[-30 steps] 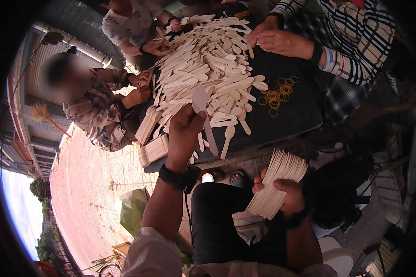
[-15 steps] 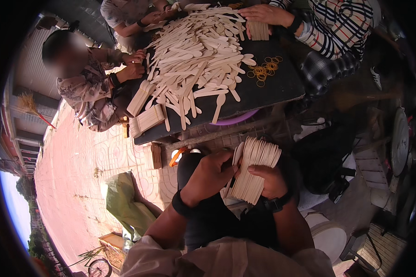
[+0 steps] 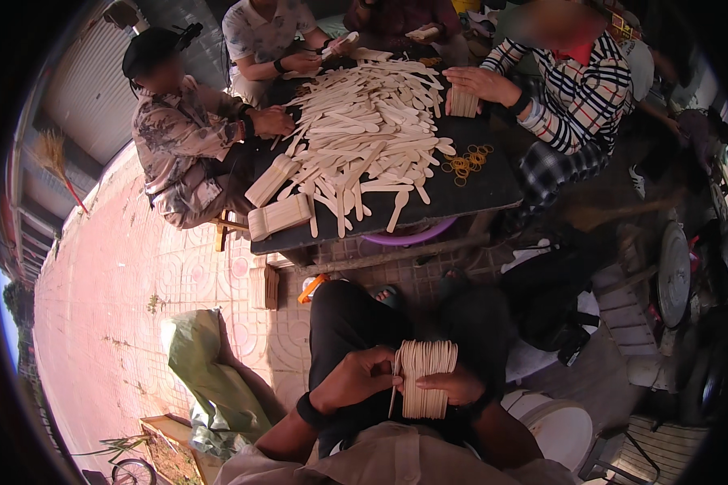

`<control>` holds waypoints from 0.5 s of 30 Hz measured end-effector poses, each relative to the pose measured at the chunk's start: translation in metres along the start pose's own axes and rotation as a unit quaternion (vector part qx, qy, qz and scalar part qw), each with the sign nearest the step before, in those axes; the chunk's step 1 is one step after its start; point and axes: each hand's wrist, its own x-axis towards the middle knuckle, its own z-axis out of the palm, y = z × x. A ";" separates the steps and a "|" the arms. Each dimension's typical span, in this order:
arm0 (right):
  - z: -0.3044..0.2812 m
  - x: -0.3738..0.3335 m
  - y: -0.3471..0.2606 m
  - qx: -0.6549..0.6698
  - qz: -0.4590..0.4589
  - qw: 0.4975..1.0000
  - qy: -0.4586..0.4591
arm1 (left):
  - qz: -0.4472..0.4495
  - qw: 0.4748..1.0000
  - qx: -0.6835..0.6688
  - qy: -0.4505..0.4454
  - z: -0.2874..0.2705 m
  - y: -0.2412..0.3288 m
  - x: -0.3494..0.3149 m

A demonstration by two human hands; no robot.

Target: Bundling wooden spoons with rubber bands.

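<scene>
Over my lap, a thick stack of flat wooden spoons [image 3: 429, 378] stands on edge between my hands. My right hand [image 3: 455, 385] is closed round its right side, thumb across the front. At the stack's left end, my left hand [image 3: 354, 378] pinches a thin wooden spoon [image 3: 394, 381], which lies against or just beside the others. Beyond my knees, a large loose heap of wooden spoons [image 3: 372, 121] covers much of a black table [image 3: 461, 206]. Two neat bundles of spoons, one the near bundle [image 3: 280, 217], rest at the table's near left corner.
Yellow rubber bands [image 3: 467, 164] lie on the table's right side. Several co-workers sit round it; one in a checked shirt [image 3: 578, 105] holds a spoon stack. A purple basin [image 3: 408, 234] sits underneath. Green sacking [image 3: 210, 372] is at my left, white buckets [image 3: 554, 420] at my right.
My hands and the stack have come down closer to my body, and the stack is now more upright. The view has tilted up, showing more of the co-workers.
</scene>
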 end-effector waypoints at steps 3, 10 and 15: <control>0.007 -0.014 0.014 -0.020 0.014 0.999 0.037 | -0.025 0.998 0.038 0.032 0.009 -0.008 -0.021; 0.012 -0.017 0.031 -0.121 -0.011 0.989 0.084 | 0.038 0.975 0.182 0.123 0.037 -0.002 -0.044; 0.024 -0.015 0.015 -0.037 0.044 0.991 0.122 | -0.004 0.977 0.110 0.183 0.038 0.005 -0.039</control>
